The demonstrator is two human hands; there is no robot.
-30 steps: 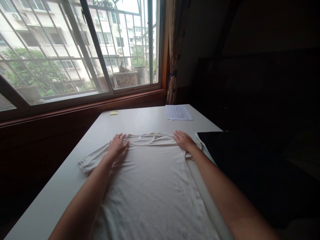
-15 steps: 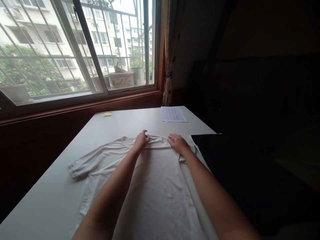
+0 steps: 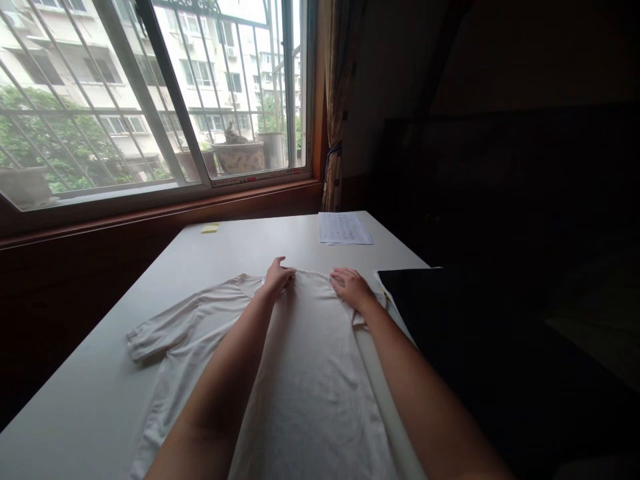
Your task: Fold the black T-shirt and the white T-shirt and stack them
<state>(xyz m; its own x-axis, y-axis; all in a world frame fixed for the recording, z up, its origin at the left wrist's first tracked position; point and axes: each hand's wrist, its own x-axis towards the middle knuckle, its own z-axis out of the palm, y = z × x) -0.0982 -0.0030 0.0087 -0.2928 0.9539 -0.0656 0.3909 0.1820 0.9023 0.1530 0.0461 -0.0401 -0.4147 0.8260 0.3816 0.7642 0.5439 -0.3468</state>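
Observation:
A white short-sleeved T-shirt [image 3: 310,373] lies spread on the table, with its right part folded over toward the middle. At the shirt's far end, near the neckline, my left hand [image 3: 279,275] pinches the cloth with one finger pointing up. My right hand [image 3: 353,288] is closed over the far corner of the folded part, its fingertips bent on the fabric. Between the two hands the top edge runs fairly straight. One sleeve [image 3: 160,337] stretches out to the left. My forearms cover parts of the shirt.
The white table [image 3: 90,393] carries stapled-looking printed papers [image 3: 345,228] at the far side and a yellow sticky note [image 3: 210,228] at the far left. Dark cloth or a dark flat item [image 3: 450,333] lies along the right. A barred window [image 3: 225,100] and a curtain [image 3: 335,120] stand behind.
The cloth between my hands has become smoother and its top edge straighter. Both hands have stayed at the shirt's far end, with a small shift of the view.

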